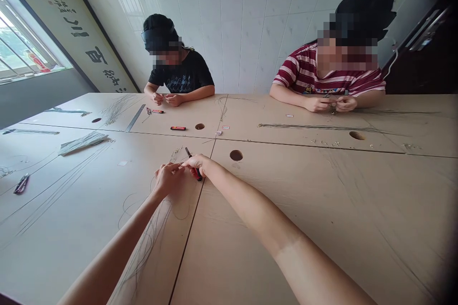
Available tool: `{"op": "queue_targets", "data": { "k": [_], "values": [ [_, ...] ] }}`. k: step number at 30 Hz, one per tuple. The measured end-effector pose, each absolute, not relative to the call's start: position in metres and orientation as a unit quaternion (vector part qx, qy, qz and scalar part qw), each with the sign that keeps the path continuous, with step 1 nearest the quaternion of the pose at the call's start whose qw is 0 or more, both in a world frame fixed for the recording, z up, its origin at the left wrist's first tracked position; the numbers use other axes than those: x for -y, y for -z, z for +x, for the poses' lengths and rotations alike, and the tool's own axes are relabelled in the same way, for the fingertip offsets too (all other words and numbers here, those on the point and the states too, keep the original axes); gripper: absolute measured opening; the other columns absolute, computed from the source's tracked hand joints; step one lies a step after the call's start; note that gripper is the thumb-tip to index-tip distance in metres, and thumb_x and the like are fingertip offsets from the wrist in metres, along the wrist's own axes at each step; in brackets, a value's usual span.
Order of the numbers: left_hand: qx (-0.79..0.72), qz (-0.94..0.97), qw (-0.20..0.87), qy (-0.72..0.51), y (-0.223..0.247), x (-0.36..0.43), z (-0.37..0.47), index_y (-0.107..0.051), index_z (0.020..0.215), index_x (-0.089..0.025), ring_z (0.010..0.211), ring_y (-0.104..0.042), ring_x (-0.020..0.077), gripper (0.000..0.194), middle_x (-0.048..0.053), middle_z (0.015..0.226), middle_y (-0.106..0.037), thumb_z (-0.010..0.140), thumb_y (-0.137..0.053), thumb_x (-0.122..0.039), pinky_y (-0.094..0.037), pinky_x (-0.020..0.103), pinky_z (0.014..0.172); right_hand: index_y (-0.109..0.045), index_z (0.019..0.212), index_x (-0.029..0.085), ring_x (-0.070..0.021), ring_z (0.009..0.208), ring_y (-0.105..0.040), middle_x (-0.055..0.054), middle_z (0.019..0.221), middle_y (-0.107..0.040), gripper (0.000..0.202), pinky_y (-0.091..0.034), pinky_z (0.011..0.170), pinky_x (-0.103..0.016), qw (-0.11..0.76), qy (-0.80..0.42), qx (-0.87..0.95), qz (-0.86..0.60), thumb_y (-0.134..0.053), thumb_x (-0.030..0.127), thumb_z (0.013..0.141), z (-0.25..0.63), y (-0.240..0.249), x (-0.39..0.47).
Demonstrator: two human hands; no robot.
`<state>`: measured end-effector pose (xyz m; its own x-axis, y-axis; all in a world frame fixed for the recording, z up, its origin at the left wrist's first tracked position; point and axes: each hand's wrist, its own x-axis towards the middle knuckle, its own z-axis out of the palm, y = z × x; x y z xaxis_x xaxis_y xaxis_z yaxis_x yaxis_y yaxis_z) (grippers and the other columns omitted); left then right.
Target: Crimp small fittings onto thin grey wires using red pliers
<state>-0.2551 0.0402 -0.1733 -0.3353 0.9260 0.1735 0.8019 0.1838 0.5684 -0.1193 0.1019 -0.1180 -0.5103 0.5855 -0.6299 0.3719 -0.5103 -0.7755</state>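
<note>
My left hand [167, 178] is closed in a pinch at mid-table, its fingertips meeting those of my right hand. Thin grey cords [152, 236] trail from beneath it towards the near edge, and a loose loop curls beside the wrist. My right hand [200, 163] is also pinched, its fingertips touching something too small to make out. A red-and-black tool [196, 174] with a dark tip shows under the right hand; whether it is held or lying on the table is unclear. Tiny beads or findings [176, 152] lie just beyond the fingers.
Across the table [286, 209], one person [179, 71] in black and another [329, 71] in stripes handle small things. Between us lie a lighter [178, 128], a metal ruler [136, 117] and a cord bundle [315, 127]. Scissors [22, 184] and a pale packet [83, 143] are left. Holes [236, 155] pierce the tabletop.
</note>
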Motion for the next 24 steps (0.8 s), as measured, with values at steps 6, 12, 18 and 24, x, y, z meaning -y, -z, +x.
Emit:
{"op": "queue_targets", "data": {
  "k": [6, 12, 18, 24],
  "values": [
    [-0.731, 0.559, 0.162, -0.356, 0.168, -0.038, -0.254, -0.073, 0.104, -0.022, 0.087, -0.061, 0.0225, 0.042, 0.004, 0.083, -0.070, 0.067, -0.056, -0.032, -0.045, 0.035, 0.082, -0.056, 0.119, 0.015, -0.0198, 0.099, -0.061, -0.008, 0.117, -0.059, 0.032, -0.053, 0.083, -0.040, 0.069, -0.708, 0.490, -0.504, -0.056, 0.032, 0.091, -0.123, 0.121, -0.103],
    [-0.712, 0.523, 0.243, -0.401, 0.161, -0.036, -0.249, -0.068, 0.114, -0.012, 0.084, -0.064, 0.0220, 0.055, 0.010, 0.093, -0.073, 0.065, -0.048, -0.026, -0.048, 0.030, 0.069, -0.056, 0.119, 0.015, -0.0195, 0.099, -0.061, -0.008, 0.117, -0.059, 0.032, -0.053, 0.082, -0.040, 0.088, -0.709, 0.484, -0.505, -0.056, 0.032, 0.091, -0.120, 0.119, -0.102],
    [-0.692, 0.504, 0.286, -0.431, 0.155, -0.034, -0.247, -0.071, 0.110, -0.014, 0.096, -0.062, 0.0232, 0.047, 0.009, 0.095, -0.072, 0.069, -0.051, -0.030, -0.047, 0.030, 0.078, -0.056, 0.118, 0.015, -0.0191, 0.097, -0.061, -0.008, 0.116, -0.059, 0.032, -0.053, 0.081, -0.039, 0.099, -0.708, 0.485, -0.503, -0.056, 0.032, 0.091, -0.119, 0.117, -0.100],
    [-0.676, 0.480, 0.321, -0.458, 0.155, -0.041, -0.243, -0.074, 0.096, -0.014, 0.086, -0.064, 0.0223, 0.047, 0.009, 0.087, -0.073, 0.071, -0.063, -0.052, -0.048, 0.030, 0.075, -0.055, 0.119, 0.015, -0.0200, 0.100, -0.061, -0.009, 0.118, -0.059, 0.033, -0.053, 0.083, -0.041, 0.100, -0.709, 0.482, -0.505, -0.056, 0.033, 0.091, -0.120, 0.120, -0.100]
  ]
}}
